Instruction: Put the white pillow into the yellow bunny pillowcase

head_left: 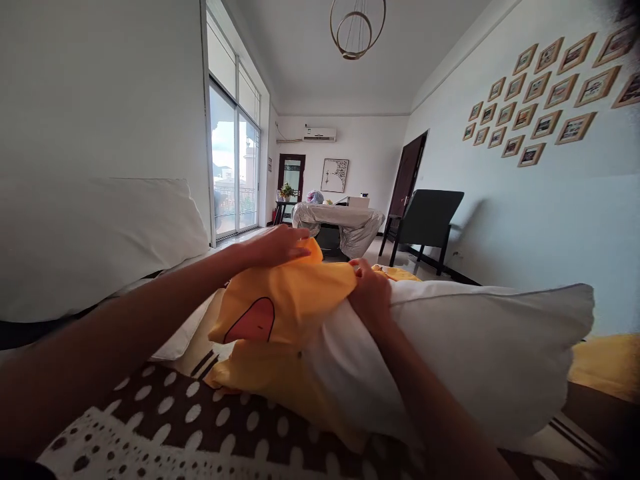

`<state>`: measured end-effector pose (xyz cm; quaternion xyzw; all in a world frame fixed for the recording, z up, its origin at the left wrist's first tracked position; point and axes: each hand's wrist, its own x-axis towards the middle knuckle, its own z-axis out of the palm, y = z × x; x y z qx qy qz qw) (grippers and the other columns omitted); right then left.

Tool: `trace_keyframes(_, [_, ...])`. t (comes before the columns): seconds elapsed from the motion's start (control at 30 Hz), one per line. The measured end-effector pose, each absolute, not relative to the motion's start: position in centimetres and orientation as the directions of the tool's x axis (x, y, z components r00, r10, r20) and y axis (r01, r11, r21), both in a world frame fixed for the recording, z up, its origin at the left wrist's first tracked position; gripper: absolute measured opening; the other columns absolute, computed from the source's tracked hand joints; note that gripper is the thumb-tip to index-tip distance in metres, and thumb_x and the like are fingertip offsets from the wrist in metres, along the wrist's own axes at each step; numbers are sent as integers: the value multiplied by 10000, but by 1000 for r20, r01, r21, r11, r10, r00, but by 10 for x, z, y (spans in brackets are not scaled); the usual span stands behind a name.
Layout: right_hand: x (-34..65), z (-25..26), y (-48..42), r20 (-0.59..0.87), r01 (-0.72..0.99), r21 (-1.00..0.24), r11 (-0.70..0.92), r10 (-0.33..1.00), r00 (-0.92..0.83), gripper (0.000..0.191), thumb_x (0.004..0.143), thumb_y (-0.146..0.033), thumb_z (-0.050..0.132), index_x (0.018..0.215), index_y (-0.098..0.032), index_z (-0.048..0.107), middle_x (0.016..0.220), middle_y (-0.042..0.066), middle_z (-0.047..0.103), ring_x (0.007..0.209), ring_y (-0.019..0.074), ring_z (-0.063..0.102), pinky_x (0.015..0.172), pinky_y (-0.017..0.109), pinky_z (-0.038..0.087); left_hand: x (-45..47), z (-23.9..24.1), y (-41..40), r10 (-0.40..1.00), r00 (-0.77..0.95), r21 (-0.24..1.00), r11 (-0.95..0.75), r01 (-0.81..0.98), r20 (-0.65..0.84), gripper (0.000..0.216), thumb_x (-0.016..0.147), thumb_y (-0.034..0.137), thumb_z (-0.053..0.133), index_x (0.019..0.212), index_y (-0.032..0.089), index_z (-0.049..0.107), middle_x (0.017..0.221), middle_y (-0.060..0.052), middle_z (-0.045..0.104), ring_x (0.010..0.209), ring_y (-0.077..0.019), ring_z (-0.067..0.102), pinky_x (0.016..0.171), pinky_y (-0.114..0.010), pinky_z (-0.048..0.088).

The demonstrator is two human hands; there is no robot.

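A white pillow (480, 353) lies across a dotted brown and white bedcover (165, 413), one end partly inside a yellow pillowcase (285, 300) with a red patch printed on it. My left hand (275, 245) rests on top of the yellow pillowcase at its far end, fingers closed over the cloth. At the pillowcase's open edge my right hand (371, 293) grips the yellow cloth where it meets the white pillow.
A second white pillow (95, 240) leans against the wall at left. Beyond the bed are a covered table (340, 223), a dark chair (425, 220), a glass door (234, 173) at left, and framed pictures (540, 100) on the right wall.
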<state>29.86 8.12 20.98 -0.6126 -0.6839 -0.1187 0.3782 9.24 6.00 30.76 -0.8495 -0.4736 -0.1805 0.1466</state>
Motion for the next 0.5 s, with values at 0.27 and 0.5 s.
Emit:
trace_keyframes(0.27, [329, 219, 65, 828, 946, 73, 317, 509, -235, 228, 814, -153, 440, 937, -160, 633, 886, 89, 687, 808, 208, 588, 720, 297, 315, -2, 305, 19, 939, 339, 696, -285, 660, 63, 245, 573, 438, 769, 613, 208, 691, 720, -59, 681, 661, -204, 610, 580, -259, 449])
trace_keyframes(0.5, [340, 239, 69, 453, 966, 130, 222, 854, -257, 246, 840, -256, 472, 1013, -204, 638, 918, 108, 679, 837, 249, 616, 675, 309, 337, 1, 304, -3, 962, 177, 887, -261, 380, 207, 328, 571, 405, 775, 824, 199, 745, 776, -93, 712, 626, -211, 640, 496, -251, 465])
